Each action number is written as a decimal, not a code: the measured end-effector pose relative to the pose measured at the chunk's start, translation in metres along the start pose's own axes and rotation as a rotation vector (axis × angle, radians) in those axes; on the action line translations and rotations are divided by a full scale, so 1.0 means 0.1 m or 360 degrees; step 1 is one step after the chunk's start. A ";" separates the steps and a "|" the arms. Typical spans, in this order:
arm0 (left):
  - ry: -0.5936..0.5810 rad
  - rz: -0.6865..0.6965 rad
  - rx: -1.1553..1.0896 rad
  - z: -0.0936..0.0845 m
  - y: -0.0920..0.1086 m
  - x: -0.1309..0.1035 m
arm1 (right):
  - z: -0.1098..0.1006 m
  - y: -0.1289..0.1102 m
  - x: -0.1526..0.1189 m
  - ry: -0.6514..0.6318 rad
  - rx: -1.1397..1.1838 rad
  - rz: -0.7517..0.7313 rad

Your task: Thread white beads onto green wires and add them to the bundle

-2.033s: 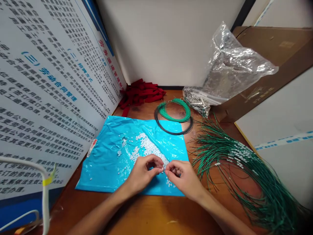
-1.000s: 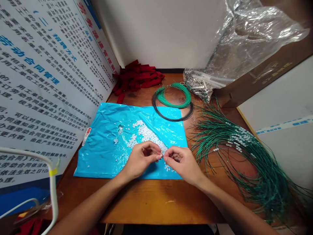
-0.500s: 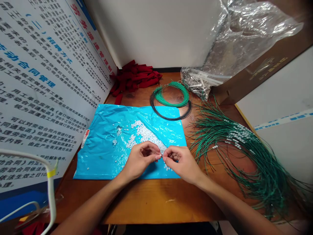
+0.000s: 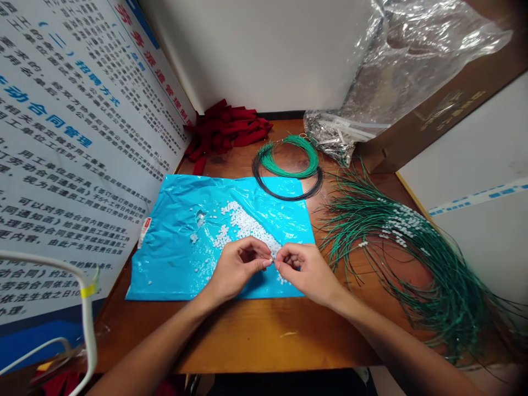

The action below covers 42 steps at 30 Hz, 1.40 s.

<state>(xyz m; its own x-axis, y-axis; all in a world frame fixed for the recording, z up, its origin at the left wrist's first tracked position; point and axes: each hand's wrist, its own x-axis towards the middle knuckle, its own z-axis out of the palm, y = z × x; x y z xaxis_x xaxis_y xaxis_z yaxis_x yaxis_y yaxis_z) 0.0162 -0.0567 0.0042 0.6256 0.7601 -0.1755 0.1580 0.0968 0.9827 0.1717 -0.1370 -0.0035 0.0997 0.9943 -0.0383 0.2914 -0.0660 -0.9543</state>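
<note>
Over the front of a blue plastic bag [image 4: 173, 236], my two hands meet fingertip to fingertip. My left hand [image 4: 237, 267] is closed in a pinch, with a small white piece [image 4: 271, 259] at its thumb and finger. My right hand [image 4: 307, 272] pinches right beside it; what its fingertips hold is too small to make out. Just behind the hands, a heap of small white bead-like pieces [image 4: 247, 223] spreads over the bag, partly hidden by the fingers.
Right of the bag lies a large bundle of green wires [image 4: 437, 291] with white pieces on it. Coils of green wire [image 4: 311, 162] and black wire [image 4: 284, 197] overlap the bag's back edge. Red fabric strips [image 4: 231, 129], a clear bag of metal parts [image 4: 330, 137] and a white cable [image 4: 87, 319] surround them.
Both hands stay pinched together at almost the same spot, with only slight finger movement. The whole view has shifted a little.
</note>
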 end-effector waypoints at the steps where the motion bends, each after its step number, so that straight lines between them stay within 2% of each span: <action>1: -0.0006 0.0004 0.0006 0.00 0.00 0.00 | 0.00 0.00 0.00 0.0014 -0.0060 -0.0036; 7: -0.0040 0.0043 0.0014 -0.01 -0.01 0.00 | -0.01 -0.01 -0.01 0.0033 -0.0235 -0.0148; 17: -0.0082 -0.0013 -0.0036 -0.01 0.00 -0.01 | -0.02 0.03 0.00 -0.0076 -0.0018 -0.0016; 27: -0.0102 -0.0004 0.0005 0.00 0.01 0.00 | -0.03 0.01 -0.01 -0.0061 -0.0145 -0.0085; 33: -0.0100 0.0157 0.0256 -0.01 -0.01 -0.02 | -0.03 0.06 0.00 -0.0134 -0.0041 0.0040; 42: -0.0122 0.0400 0.0617 -0.03 0.02 -0.05 | -0.05 0.06 0.01 -0.0187 -0.0058 0.0069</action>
<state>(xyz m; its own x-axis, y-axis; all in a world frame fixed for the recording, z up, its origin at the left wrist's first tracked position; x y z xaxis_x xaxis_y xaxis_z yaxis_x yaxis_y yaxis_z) 0.0111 -0.0579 0.0068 0.7335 0.6781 0.0469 0.2587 -0.3424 0.9032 0.1787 -0.1366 -0.0081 0.0012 0.9933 -0.1156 0.3236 -0.1098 -0.9398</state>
